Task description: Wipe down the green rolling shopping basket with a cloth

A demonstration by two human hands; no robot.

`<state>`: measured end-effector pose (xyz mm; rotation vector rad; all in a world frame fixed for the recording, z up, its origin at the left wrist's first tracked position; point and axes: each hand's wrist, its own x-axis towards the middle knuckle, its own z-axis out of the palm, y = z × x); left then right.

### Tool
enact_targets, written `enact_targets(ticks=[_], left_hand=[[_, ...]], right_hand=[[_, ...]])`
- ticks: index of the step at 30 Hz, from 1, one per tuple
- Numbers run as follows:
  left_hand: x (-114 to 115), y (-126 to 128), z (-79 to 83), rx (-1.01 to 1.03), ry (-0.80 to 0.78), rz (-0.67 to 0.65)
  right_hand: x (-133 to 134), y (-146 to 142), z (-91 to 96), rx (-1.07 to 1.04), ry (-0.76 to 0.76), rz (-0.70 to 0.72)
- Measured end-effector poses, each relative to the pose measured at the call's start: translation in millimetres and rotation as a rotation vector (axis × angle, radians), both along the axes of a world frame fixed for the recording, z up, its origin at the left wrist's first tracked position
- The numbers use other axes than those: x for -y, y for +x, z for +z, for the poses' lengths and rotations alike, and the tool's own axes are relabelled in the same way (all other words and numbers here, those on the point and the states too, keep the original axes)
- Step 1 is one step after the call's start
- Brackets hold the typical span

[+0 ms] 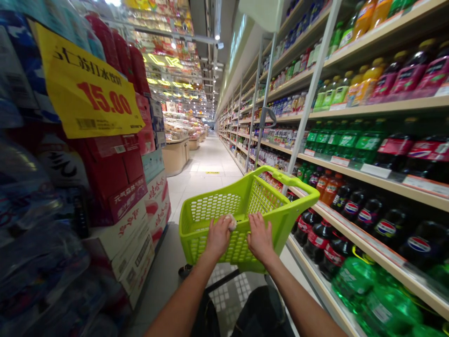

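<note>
- Shelves (379,108) of bottles (363,140) line the aisle's right side; stacked cartons (131,243) stand left.
- Green cart (280,224) stands on the floor (206,159) between them.
- Left hand (219,236) curls its fingers around a pale wad (231,222) at the cart's near rim.
- Right hand (260,236), fingers slightly spread, lies against that rim.

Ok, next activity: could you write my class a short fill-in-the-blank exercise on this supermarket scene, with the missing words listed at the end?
1. The person's ____ hand holds a small crumpled pale item at the rim of the lime-green shopping cart.
2. The yellow price sign shows ____ in large red digits.
3. Shelves packed with drink bottles line the ____ side of the picture.

Missing words: left; 15.00; right.
</note>
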<state>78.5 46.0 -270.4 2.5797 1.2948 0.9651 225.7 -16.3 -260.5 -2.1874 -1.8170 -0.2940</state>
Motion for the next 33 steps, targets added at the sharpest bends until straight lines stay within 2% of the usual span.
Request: enact_targets(ticks=[3,5,7,9,13,15,18,22,24,27,31,33], left_hand=[[-2.7,-27.8,-5.9,-0.011,0.006,0.056],[-7.0,-54.3,-9.6,0.007,-0.004,0.162],[-10.2,-68.5,-9.7,0.036,-0.04,0.277],[-10.1,-61.8,-5.8,0.042,-0.079,0.297],[-1.3,-9.2,6.7,-0.022,-0.082,0.048],[2.5,8.0,9.5,-0.047,-0.072,-0.033],[1.7,-3.1,3.7,-0.066,-0.066,-0.033],[-7.3,-54.9,-11.4,-0.068,-0.076,0.084],[-11.1,-68.9,-15.2,-0.048,-0.074,0.152],[-12.6,-56.9,-12.8,-0.025,-0.051,0.176],[-8.3,-13.3,0.0,-0.057,-0.049,0.023],[-7.1,-4.8,3.4,-0.077,-0.063,-0.009]], right_hand=[[0.6,2.0,0.2,-0.014,0.0,-0.002],[0.2,1.3,0.1,-0.026,-0.002,-0.004],[-0.6,-0.8,0.0,-0.032,-0.004,-0.009],[-1.3,-3.1,-0.2,-0.033,-0.007,-0.017],[-1.4,-3.4,-1.6,-0.01,-0.004,-0.006],[-1.0,-0.9,-2.4,0.006,0.003,0.004],[-0.3,3.6,-3.1,0.008,0.009,0.004],[-0.1,4.3,-2.6,-0.02,0.003,0.002],[-0.4,1.9,-1.7,-0.026,-0.003,-0.002],[-0.9,-2.3,-0.4,-0.027,-0.008,-0.004],[-0.3,-1.5,0.0,-0.011,-0.006,0.007],[0.3,2.1,-0.1,0.003,-0.006,0.015]])
